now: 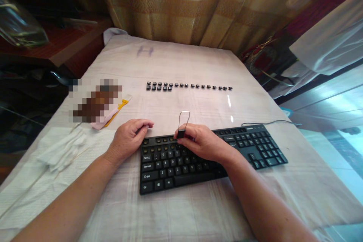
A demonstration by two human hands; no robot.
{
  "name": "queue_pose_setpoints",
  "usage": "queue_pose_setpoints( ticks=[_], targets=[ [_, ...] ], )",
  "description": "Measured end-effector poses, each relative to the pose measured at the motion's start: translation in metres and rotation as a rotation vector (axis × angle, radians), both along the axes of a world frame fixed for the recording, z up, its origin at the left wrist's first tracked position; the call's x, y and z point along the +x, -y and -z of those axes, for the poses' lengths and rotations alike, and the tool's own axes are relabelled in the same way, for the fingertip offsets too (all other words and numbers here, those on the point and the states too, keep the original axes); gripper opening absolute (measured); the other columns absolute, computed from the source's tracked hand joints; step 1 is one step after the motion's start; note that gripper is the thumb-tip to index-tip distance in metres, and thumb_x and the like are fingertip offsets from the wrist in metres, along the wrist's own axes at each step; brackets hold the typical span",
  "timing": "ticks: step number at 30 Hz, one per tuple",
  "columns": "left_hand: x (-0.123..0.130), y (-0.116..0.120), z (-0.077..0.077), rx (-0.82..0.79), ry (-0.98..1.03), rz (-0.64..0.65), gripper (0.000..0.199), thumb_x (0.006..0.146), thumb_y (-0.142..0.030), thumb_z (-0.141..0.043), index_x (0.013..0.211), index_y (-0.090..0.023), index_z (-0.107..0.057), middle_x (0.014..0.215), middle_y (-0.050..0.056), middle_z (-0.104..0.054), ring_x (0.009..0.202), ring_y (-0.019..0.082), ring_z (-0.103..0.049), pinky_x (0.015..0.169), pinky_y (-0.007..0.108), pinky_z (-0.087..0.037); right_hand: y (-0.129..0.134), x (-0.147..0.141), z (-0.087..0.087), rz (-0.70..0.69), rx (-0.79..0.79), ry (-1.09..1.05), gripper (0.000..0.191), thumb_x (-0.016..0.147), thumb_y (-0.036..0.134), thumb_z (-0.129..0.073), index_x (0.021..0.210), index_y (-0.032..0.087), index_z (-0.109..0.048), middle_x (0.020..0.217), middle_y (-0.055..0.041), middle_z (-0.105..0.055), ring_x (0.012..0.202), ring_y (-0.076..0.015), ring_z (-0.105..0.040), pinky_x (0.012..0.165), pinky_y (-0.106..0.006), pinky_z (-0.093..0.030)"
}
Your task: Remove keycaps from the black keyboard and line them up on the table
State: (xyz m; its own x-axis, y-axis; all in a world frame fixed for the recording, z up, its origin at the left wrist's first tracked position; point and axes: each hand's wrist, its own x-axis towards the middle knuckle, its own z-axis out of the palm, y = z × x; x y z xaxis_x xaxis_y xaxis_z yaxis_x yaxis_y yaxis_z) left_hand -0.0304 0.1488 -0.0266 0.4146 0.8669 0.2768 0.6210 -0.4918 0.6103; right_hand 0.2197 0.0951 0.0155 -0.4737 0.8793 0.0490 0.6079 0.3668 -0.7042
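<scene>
A black keyboard (187,179) lies at a slant on the cloth. Letter keycaps still fill its lower rows, while bare key stems show along the upper left rows. Above those rows, my right hand (202,141) pinches a wire keycap puller (185,119), its metal loop pointing up. Whether the black piece at the fingertips is the puller's handle or a keycap, I cannot tell. My left hand (129,136) rests at the keyboard's upper left corner, fingers loosely bent and thumb apart, holding nothing. Beyond the keyboard, loose black keycaps (186,85) stand in a long row, with a shorter row in front at the left.
A pale patterned cloth (181,64) covers the table. Crumpled white tissue (66,147), a yellow-and-pink item (112,115) and a blurred-out patch are at the left. The keyboard cable (272,121) trails right. Behind hangs a curtain (176,11); a wooden cabinet (62,51) stands at far left.
</scene>
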Motion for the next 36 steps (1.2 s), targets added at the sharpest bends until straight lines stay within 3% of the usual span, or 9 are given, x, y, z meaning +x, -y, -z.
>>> queue_pose_setpoints(
  ticks=[12,18,23,30,36],
  targets=[
    [0.001,0.001,-0.003,0.008,-0.010,0.011,0.025,0.085,-0.027,-0.046,0.090,-0.022,-0.069,0.088,0.003,-0.075,0.082,0.019,-0.069,0.081,0.033,-0.054,0.001,0.008,0.007,-0.019,-0.014,-0.153,0.009,0.090,0.020,-0.053,0.091,0.021,-0.063,0.090,-0.0029,-0.069,0.085,-0.0161,-0.064,0.080,-0.030,-0.050],
    [0.000,0.001,-0.002,0.017,-0.016,0.012,0.025,0.086,-0.028,-0.046,0.090,-0.022,-0.069,0.088,0.003,-0.075,0.082,0.019,-0.068,0.080,0.032,-0.054,0.003,0.005,0.009,-0.028,0.056,-0.051,0.012,0.092,0.024,-0.050,0.091,0.021,-0.062,0.090,-0.0048,-0.067,0.084,-0.0170,-0.063,0.078,-0.030,-0.049],
    [-0.001,0.001,0.000,0.033,-0.015,0.027,0.024,0.086,-0.027,-0.047,0.091,-0.021,-0.070,0.088,0.004,-0.075,0.081,0.019,-0.068,0.079,0.032,-0.054,0.002,0.004,0.009,0.000,-0.012,0.026,0.016,0.093,0.027,-0.050,0.088,0.020,-0.063,0.083,-0.0026,-0.068,0.077,-0.0164,-0.062,0.073,-0.027,-0.046],
    [0.000,0.001,-0.001,0.015,-0.010,0.020,0.024,0.086,-0.030,-0.048,0.092,-0.022,-0.070,0.090,0.003,-0.075,0.084,0.019,-0.068,0.082,0.033,-0.053,0.003,0.006,0.009,0.007,-0.050,-0.030,0.017,0.092,0.027,-0.050,0.089,0.020,-0.065,0.072,0.0008,-0.064,0.069,-0.0140,-0.060,0.065,-0.024,-0.043],
    [0.000,0.001,-0.001,0.003,-0.015,0.012,0.023,0.086,-0.031,-0.049,0.092,-0.023,-0.070,0.090,0.003,-0.075,0.084,0.019,-0.068,0.082,0.033,-0.053,0.004,0.007,0.011,-0.037,-0.028,-0.079,0.021,0.091,0.024,-0.051,0.103,0.023,-0.068,0.087,-0.0008,-0.072,0.080,-0.0160,-0.066,0.075,-0.027,-0.048]
  ],
)
